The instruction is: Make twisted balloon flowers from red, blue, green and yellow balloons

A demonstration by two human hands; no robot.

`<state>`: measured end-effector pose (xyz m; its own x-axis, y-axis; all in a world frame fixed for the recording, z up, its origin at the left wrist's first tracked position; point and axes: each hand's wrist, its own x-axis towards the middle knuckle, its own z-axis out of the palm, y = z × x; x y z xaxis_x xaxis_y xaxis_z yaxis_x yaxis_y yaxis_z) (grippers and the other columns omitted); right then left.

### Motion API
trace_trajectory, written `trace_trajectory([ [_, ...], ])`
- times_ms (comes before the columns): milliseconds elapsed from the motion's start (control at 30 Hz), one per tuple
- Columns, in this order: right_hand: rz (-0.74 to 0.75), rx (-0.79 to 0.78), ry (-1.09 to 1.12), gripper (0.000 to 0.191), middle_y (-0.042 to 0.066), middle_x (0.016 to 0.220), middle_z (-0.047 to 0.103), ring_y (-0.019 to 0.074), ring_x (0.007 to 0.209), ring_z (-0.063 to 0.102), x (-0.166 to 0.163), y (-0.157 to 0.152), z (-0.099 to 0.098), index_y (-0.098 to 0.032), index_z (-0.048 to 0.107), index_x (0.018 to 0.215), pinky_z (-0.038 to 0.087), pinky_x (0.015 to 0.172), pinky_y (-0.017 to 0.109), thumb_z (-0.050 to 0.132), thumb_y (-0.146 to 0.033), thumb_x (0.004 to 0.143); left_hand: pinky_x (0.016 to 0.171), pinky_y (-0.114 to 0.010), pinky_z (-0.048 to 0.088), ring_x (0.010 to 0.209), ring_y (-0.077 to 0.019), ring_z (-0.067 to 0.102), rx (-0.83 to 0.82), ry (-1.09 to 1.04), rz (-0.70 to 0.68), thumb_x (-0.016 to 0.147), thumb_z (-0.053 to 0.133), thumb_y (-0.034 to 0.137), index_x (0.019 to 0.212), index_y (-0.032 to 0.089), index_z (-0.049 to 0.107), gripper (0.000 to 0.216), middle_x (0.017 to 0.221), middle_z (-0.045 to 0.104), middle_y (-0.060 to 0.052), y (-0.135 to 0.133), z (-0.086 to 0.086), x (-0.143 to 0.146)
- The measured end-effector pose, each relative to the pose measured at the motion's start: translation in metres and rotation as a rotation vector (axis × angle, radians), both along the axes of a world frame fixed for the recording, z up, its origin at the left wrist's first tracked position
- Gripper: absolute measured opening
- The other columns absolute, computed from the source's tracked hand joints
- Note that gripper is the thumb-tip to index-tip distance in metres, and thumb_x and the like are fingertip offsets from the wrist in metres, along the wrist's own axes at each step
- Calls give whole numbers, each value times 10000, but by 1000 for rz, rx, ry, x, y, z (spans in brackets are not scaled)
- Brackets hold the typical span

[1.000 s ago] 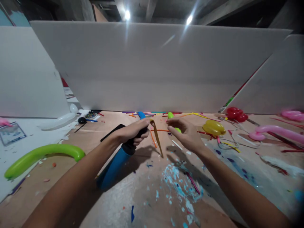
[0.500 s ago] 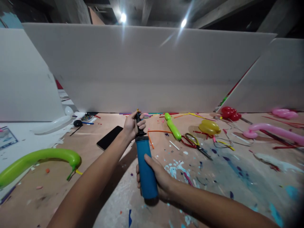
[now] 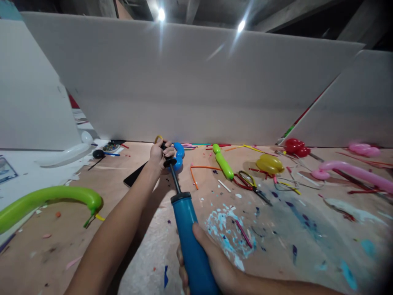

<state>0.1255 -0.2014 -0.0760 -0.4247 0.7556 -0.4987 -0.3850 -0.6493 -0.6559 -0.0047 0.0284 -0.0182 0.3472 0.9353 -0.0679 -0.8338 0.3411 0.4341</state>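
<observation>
My right hand (image 3: pixel 211 264) is wrapped round the blue barrel of a balloon hand pump (image 3: pixel 192 241) at the bottom centre. The pump's thin black rod is drawn out toward the far left. My left hand (image 3: pixel 159 155) is closed on the pump's black nozzle end, pinching a yellow balloon (image 3: pixel 158 138) onto it. A small blue balloon (image 3: pixel 179 155) lies just behind that hand on the wooden table (image 3: pixel 129 229).
A black phone (image 3: pixel 135 176) lies under my left forearm. A long green balloon (image 3: pixel 46 200) rests at the left. Scissors (image 3: pixel 250 184), a green balloon (image 3: pixel 223 164), yellow (image 3: pixel 270 164), red (image 3: pixel 296 147) and pink balloons (image 3: pixel 353 170) lie on the right. White boards (image 3: pixel 196 82) wall the table.
My right hand took hold of the blue barrel, then pulled it back toward me, drawing the rod out. My left hand stayed closed on the nozzle end with the yellow balloon.
</observation>
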Motion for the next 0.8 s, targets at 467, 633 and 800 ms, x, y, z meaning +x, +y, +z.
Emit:
trace_trajectory([
  [467, 52, 44, 76, 710, -14, 622, 597, 125, 464, 576, 13, -12, -3, -181, 454, 1016, 415, 462, 217, 580, -785, 665, 382, -120, 356, 377, -8, 392, 10, -168, -35, 995, 349, 274, 764, 149, 484, 296, 591, 487, 37, -26, -16, 4],
  [633, 35, 18, 34, 553, -23, 641, 587, 124, 434, 562, 8, 24, 10, -198, 439, 994, 460, 433, 241, 496, -708, 788, 348, -119, 314, 356, -11, 349, 31, -174, -47, 1000, 318, 285, 789, 164, 501, 304, 609, 480, 39, -40, -10, 19],
  [800, -1, 44, 33, 447, -6, 644, 592, 133, 439, 566, 4, 50, 7, -177, 470, 974, 466, 420, 247, 449, -610, 864, 323, -143, 286, 329, -27, 317, 41, -76, 1, 991, 313, 267, 779, 169, 487, 292, 576, 441, 48, -41, -13, 22],
])
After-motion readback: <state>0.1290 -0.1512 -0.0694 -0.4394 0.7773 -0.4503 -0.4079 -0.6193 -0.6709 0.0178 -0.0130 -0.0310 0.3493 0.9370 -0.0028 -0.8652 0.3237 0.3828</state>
